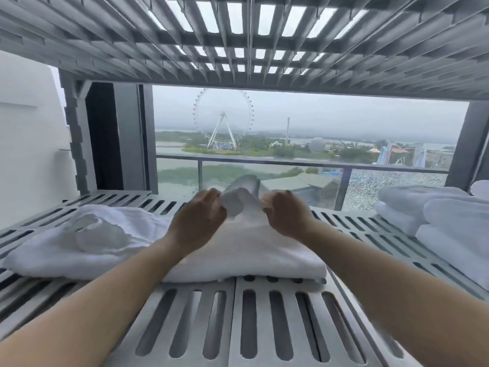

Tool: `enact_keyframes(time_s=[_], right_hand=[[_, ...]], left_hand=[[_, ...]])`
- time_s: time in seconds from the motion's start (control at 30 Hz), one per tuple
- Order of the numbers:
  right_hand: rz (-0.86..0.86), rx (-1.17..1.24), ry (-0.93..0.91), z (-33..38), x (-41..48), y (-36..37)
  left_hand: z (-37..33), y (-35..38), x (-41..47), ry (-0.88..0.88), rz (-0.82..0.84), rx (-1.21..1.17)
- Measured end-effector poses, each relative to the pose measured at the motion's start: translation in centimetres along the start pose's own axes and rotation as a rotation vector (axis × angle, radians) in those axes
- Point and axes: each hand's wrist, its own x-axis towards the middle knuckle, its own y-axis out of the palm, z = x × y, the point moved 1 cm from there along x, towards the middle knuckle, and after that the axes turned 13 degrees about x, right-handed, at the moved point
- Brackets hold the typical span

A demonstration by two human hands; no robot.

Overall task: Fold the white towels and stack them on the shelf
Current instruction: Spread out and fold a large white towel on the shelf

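A white towel [246,250] lies partly folded on the slatted grey shelf [238,313], in the middle. My left hand [197,219] and my right hand [287,214] each pinch its far edge, lifting a peak of cloth between them. To the left a second white towel [87,234] lies rumpled and flat, touching the first. At the far right a stack of folded white towels [444,215] rests on the same shelf.
Another slatted shelf [238,35] hangs close overhead. A grey upright [76,144] stands at the back left and one [473,144] at the back right. Behind is a window with a balcony rail [291,162]. Bare shelf lies in front of the towel.
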Motion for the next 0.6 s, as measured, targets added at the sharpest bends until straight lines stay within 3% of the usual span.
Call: enact_keyframes(time_s=[0.1,0.17,0.27,0.33,0.43,0.5,0.6], right_hand=[[-0.108,0.058,0.137,-2.4,1.3,-1.1],[-0.035,0.185,0.222,-3.9,1.1,-0.9],[0.186,0.309,0.090,-4.9,-0.1,-0.1],[0.195,0.327,-0.084,-4.8,-0.9,-0.2],[0.189,0.049,-0.342,-5.5,-0.9,-0.4],[0.242,-0.126,-0.296,-5.7,-0.9,-0.9],[0.338,-0.023,-0.154,-5.8,-0.8,-0.7]], left_hand=[[-0.8,-0.3,0.8,0.011,-0.052,-0.025],[-0.9,0.1,0.9,0.103,0.055,-0.034],[-0.5,1.2,0.0,0.225,0.270,0.034],[0.0,1.8,-0.5,0.228,0.308,0.031],[0.4,1.9,-0.5,0.194,0.343,-0.025],[0.5,1.9,-0.3,0.197,0.396,-0.030],[0.9,1.3,-0.5,0.203,0.445,-0.019]])
